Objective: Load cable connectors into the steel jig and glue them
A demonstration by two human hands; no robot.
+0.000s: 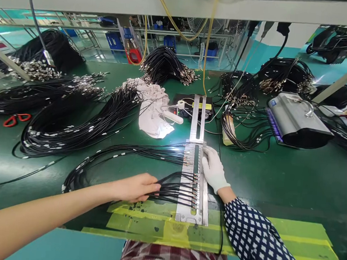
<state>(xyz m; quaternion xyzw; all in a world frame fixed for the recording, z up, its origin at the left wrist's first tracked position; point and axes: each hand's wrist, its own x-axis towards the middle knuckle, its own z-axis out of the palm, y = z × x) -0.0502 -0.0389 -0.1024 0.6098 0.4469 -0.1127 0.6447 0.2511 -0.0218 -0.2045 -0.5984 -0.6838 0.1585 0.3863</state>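
My left hand (pixel 141 187), bare, is closed around a bundle of thin black cables (pixel 169 192) just left of a long metal fixture (pixel 185 215). Those cables lie across the fixture, their small metal ends seated in a row along its slots. Farther up the fixture, more black cables (pixel 151 149) with white tags run in from the left. In a white glove, my right hand (pixel 215 170) rests against the fixture's right rail, thumb apart from the stretched fingers. Nothing shows in its grasp, though the fingertips are partly hidden at the rail.
Large black cable bundles (pixel 69 126) cover the left, near red-handled scissors (pixel 16 120). Behind the fixture are a whitish cloth (pixel 152 108) and a black control box (pixel 181 103). A silver lamp unit (pixel 300 121) stands right. Yellow tape (pixel 303 234) lines the front edge; hoses hang above.
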